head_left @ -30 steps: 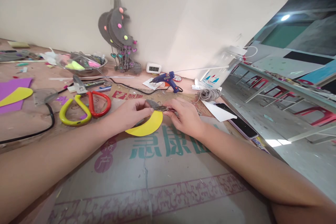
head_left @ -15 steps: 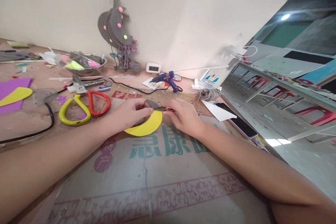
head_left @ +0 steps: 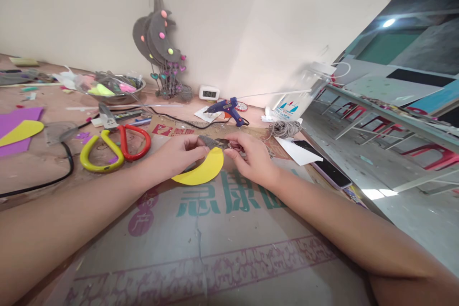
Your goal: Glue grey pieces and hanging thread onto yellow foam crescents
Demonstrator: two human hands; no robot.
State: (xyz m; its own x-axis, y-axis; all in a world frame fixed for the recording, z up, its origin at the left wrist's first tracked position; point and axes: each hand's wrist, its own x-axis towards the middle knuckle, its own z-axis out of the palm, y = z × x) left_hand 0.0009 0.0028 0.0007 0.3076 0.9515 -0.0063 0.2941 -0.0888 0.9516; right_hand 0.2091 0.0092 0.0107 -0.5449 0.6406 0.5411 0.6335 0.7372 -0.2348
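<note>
A yellow crescent piece point(head_left: 201, 170) with grey material point(head_left: 211, 142) along its upper end hangs between my hands above the printed cardboard. My left hand point(head_left: 184, 153) pinches the grey material and the yellow piece from the left side. The fingers of my right hand point(head_left: 251, 157) are closed on a small grey strand at the right end of the piece. What exactly lies between the right fingertips is too small to make out.
Scissors with yellow and red handles point(head_left: 124, 142) lie left of my hands. Behind are a blue glue gun point(head_left: 229, 109), a white clock point(head_left: 209, 93) and a bowl point(head_left: 114, 95). Grey yarn point(head_left: 286, 128), a phone point(head_left: 330, 169) and a bottle point(head_left: 296, 98) stand or lie to the right.
My right fingers have shifted slightly up and apart from the yellow tip, showing more of the grey strand. The yellow piece has moved slightly right.
</note>
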